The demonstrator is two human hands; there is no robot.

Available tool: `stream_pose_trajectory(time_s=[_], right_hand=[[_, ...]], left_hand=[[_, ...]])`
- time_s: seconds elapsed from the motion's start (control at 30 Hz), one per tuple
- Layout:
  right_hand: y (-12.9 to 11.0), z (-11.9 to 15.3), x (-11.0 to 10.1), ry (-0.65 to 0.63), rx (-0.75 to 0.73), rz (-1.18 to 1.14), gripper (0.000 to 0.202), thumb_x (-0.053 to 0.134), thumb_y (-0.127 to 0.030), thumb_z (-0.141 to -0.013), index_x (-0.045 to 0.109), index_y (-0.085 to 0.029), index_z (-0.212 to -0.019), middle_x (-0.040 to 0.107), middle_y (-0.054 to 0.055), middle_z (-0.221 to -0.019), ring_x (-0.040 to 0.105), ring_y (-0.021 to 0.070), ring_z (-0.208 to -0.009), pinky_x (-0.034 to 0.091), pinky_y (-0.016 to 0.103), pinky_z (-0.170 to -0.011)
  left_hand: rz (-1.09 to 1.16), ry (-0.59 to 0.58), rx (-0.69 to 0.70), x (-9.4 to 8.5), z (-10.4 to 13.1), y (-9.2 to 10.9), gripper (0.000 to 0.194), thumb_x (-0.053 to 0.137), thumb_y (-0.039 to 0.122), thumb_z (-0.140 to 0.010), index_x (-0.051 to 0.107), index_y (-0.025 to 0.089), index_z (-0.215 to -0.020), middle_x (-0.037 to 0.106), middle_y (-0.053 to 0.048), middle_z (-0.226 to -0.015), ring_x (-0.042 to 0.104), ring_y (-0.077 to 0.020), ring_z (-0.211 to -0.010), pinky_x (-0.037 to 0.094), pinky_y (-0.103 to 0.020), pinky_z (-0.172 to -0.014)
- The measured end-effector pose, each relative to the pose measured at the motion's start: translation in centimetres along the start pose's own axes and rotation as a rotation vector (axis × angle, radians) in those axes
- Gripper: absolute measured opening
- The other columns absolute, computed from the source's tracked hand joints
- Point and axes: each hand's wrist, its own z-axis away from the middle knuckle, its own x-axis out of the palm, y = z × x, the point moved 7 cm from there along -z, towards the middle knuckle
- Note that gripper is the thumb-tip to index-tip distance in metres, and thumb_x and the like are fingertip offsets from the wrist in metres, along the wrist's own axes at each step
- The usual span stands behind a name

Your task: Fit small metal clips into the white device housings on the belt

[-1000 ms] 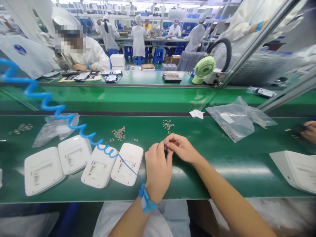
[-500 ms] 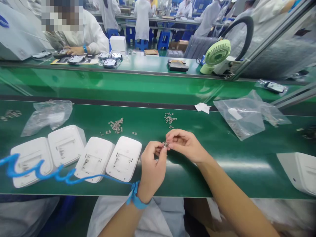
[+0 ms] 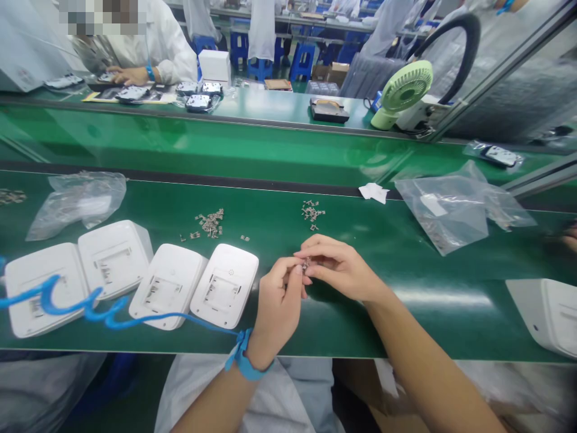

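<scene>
Small metal pieces are pinched between the fingertips of both my hands, above the green bench. My left hand, with a blue strap at its wrist, closes on them from the left. From the right, my right hand grips them too, thumb and fingers together. Beyond my hands lies a small pile of metal pieces. Farther left is a larger pile of such pieces. A white housing with a rectangular recess lies just left of my left hand.
More white housings stand at the left, crossed by a blue coiled cord. Clear bags lie at the left and right. Another housing is at the right edge. A person's hand works across the divider.
The camera view has shifted slightly. My fingers have closed more tightly around the small metal pieces, with my right fingertips now overlapping my left ones. A blurred hand has appeared at the right edge.
</scene>
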Motion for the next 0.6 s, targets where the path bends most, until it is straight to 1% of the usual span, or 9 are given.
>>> stream_pose_trajectory(time_s=[0.1,0.2,0.33,0.43,0.6], right_hand=[[-0.4,0.0,-0.9,0.080,-0.050,0.014,0.010,0.074,-0.027,-0.086,0.078,-0.025,-0.096,0.065,0.004,-0.092,0.063,0.0148,-0.079,0.055,0.029,-0.067],[-0.6,0.0,-1.2,0.087,-0.060,0.019,0.006,0.076,-0.025,-0.085,0.078,-0.025,-0.091,0.067,0.004,-0.088,0.064,0.0147,-0.077,0.055,0.029,-0.066],[0.0,0.1,-1.3,0.094,0.024,-0.046,0.011,0.074,-0.032,-0.087,0.073,-0.021,-0.088,0.066,0.004,-0.088,0.064,0.0139,-0.070,0.056,0.029,-0.063],[0.7,0.2,-1.1,0.110,0.099,-0.126,0.016,0.071,-0.036,-0.089,0.067,-0.020,-0.088,0.065,0.003,-0.086,0.064,0.0131,-0.068,0.057,0.029,-0.064],[1.4,0.6,-0.3,0.028,0.192,-0.243,0.021,0.076,-0.035,-0.085,0.066,-0.019,-0.094,0.067,0.003,-0.080,0.067,0.0146,-0.068,0.058,0.030,-0.064]], left_hand=[[0.036,0.014,-0.040,-0.1,0.0,-0.1,0.022,0.051,0.038,-0.099,0.062,0.019,-0.099,0.064,0.000,-0.077,0.056,-0.0095,-0.062,0.045,-0.022,-0.057],[0.051,-0.001,-0.061,0.0,0.0,-0.2,0.019,0.050,0.035,-0.098,0.061,0.019,-0.101,0.066,-0.001,-0.080,0.057,-0.0093,-0.063,0.046,-0.022,-0.059],[0.003,0.009,-0.025,-0.2,0.1,-0.1,0.017,0.054,0.033,-0.096,0.063,0.019,-0.101,0.069,-0.002,-0.083,0.060,-0.0107,-0.068,0.047,-0.023,-0.062],[-0.012,0.031,-0.010,-0.3,0.1,-0.3,0.016,0.059,0.033,-0.094,0.064,0.020,-0.101,0.070,-0.002,-0.081,0.063,-0.0123,-0.072,0.048,-0.024,-0.065],[0.018,0.053,0.016,-0.3,0.0,-0.5,0.016,0.060,0.031,-0.094,0.062,0.020,-0.105,0.070,-0.004,-0.090,0.066,-0.0139,-0.079,0.051,-0.025,-0.069]])
